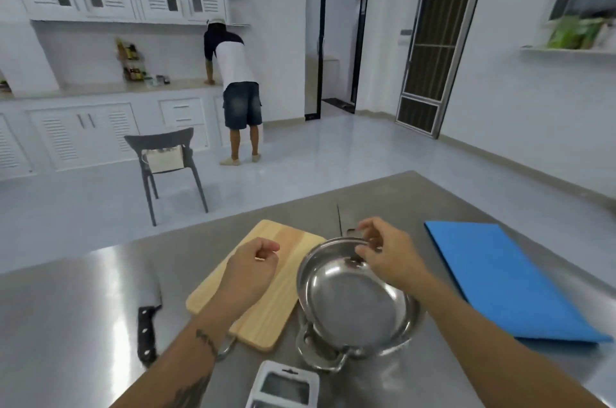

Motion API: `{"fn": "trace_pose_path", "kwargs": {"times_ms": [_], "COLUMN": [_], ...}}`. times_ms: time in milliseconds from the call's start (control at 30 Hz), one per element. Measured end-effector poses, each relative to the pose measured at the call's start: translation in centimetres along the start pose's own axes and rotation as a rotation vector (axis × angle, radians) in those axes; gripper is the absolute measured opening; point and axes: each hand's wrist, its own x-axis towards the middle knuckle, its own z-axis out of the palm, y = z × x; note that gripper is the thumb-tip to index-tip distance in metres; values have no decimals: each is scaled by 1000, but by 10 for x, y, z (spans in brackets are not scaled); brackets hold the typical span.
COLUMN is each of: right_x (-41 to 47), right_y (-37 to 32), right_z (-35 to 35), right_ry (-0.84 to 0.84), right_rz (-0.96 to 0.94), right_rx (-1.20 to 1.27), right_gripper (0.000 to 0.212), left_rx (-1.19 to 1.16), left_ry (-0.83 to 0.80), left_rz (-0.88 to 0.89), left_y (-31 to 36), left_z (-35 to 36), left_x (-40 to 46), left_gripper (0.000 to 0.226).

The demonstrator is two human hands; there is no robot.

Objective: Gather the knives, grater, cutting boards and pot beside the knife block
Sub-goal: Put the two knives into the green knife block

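Across the lower half of the frame runs a brushed stainless-steel worktop, carrying everything in reach. At right lies a flat blue plastic cutting board, well apart from the rest. Left of centre sits a pale wooden cutting board with a metal hanging ring at its near corner. Just beside it, right of centre, is a round shallow stainless-steel pot with loop handles, tipped up on its near side. At lower left lies a broad steel cleaver with a black riveted handle, apart from the wooden board. At the bottom edge, near the pot's closer handle, is a white-framed grater, partly cut off. Beyond the pot, a thin dark blade lies on the worktop; it is probably a knife, but the blur leaves that unsure.

Over the wooden board hovers the left hand, fingers curled into a loose fist with nothing in it. At the pot's far rim, the right hand pinches the far handle between thumb and fingers.
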Motion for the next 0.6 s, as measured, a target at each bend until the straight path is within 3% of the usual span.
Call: {"fn": "trace_pose_path", "kwargs": {"times_ms": [200,433,600], "right_x": [79,154,192], "right_y": [59,88,88], "right_z": [-2,31,60], "right_ry": [-96,-234,-392], "right_rz": [61,99,81], "right_rx": [-88,-237,-488], "right_gripper": [32,34,28], "left_rx": [162,530,762], "left_ry": [74,49,4], "left_rz": [-162,-389,-344], "left_y": [-19,-88,-111], "left_z": [52,73,94], "left_x": [66,121,128], "left_gripper": [21,54,44]}}
